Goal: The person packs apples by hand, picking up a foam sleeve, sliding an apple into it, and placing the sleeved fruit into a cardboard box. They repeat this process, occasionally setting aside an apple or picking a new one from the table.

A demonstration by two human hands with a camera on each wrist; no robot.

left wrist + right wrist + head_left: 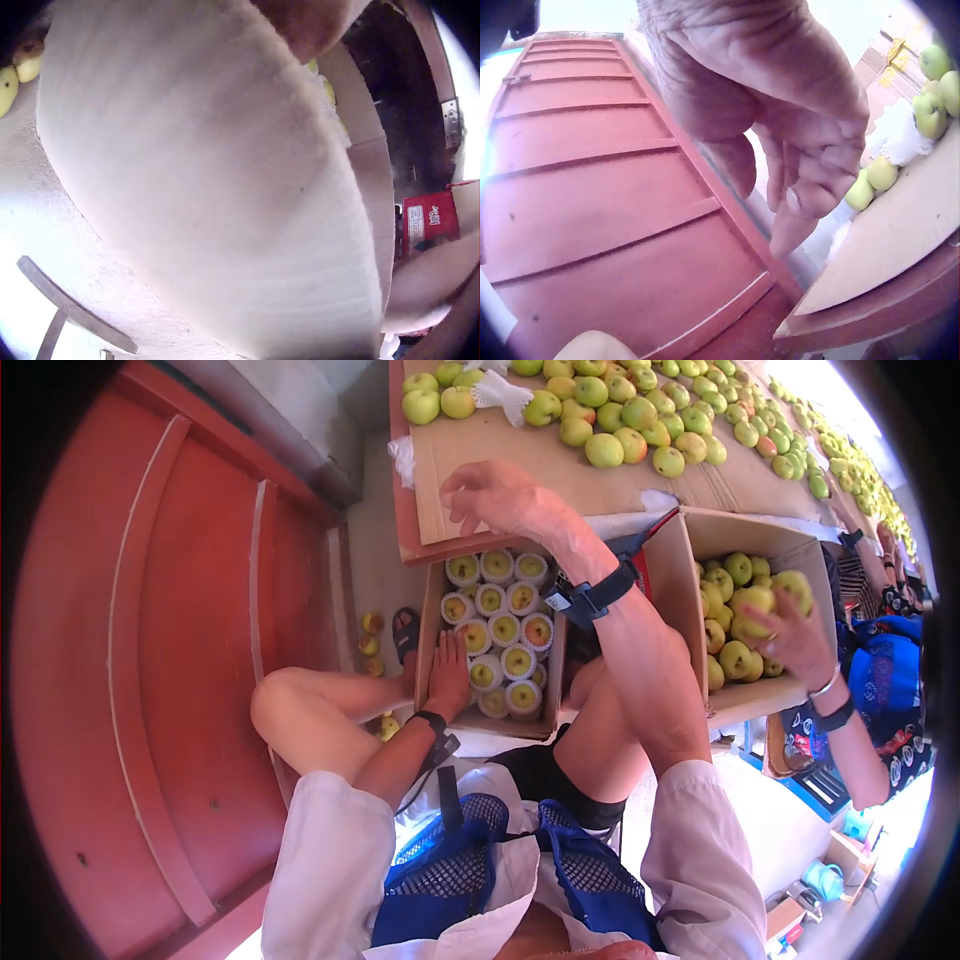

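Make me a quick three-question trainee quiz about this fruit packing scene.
1. True or false: the right hand holds a fruit.
2. Where does the left hand rest?
A. on the wrapped fruit in the box
B. on the red door
C. on the cardboard sheet
3. Fill in: the packed fruit each sit in a white foam ____.

Key:
1. False; it hovers empty over the cardboard sheet, fingers loosely bent.
2. A
3. net
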